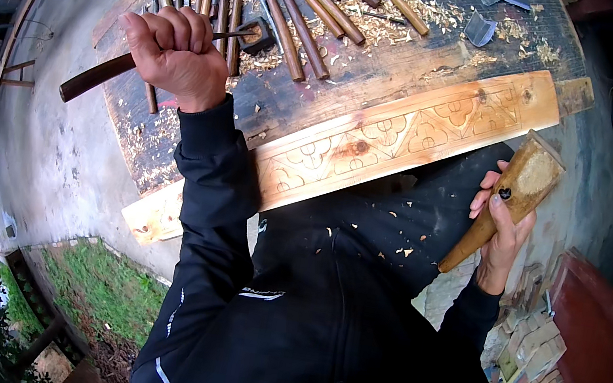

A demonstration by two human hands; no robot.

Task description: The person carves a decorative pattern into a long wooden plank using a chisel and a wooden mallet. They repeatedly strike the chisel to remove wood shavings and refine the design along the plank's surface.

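Observation:
My left hand [180, 51] is raised over the left side of the workbench, its fingers wrapped round the dark wooden handle of a carving chisel [96, 78]. The chisel's thin metal shaft points right, its tip in front of a small black block [257, 37] with a hollow. In my right hand [506, 231] is a wooden mallet [536, 168], gripped near where head meets handle, beyond the board's right end. Between the hands a long pale board [361, 148] lies slantwise across the bench's near edge. Leaf and arch outlines are carved or marked along it. My left sleeve covers part of it.
Several wood-handled chisels [300, 26] lie along the far side of the workbench [321, 101], among curled shavings [384, 31]. Clear plastic-like pieces [480, 29] sit at the far right. Shavings dot my dark trousers. A reddish-brown panel [590, 325] and stacked bricks stand at lower right.

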